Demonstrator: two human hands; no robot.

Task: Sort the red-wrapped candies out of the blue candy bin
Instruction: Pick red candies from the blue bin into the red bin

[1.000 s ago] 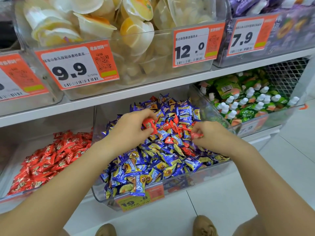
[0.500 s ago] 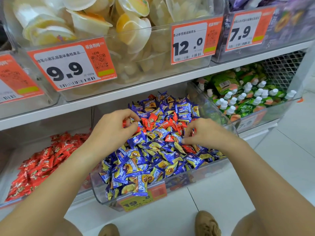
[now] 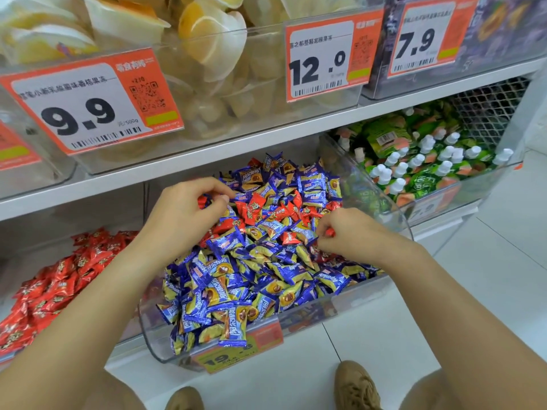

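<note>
A clear bin (image 3: 299, 328) on the lower shelf is heaped with blue-and-yellow wrapped candies (image 3: 236, 279). Several red-wrapped candies (image 3: 257, 207) lie mixed in near the top middle of the heap. My left hand (image 3: 183, 214) sits over the heap's left side, its curled fingers holding red candies (image 3: 204, 201). My right hand (image 3: 349, 232) hovers over the right side and pinches one red candy (image 3: 329, 232) between thumb and fingers.
A bin of red candies (image 3: 53, 285) stands to the left on the same shelf. Green pouches with white caps (image 3: 414, 164) fill the bin on the right. The upper shelf (image 3: 236, 149) with jelly-cup bins and price tags overhangs close above. White floor tiles and my shoes lie below.
My left hand drew back from the middle of the heap toward its left side, still holding red candy. My right hand stayed over the right side, now pinching a red candy.
</note>
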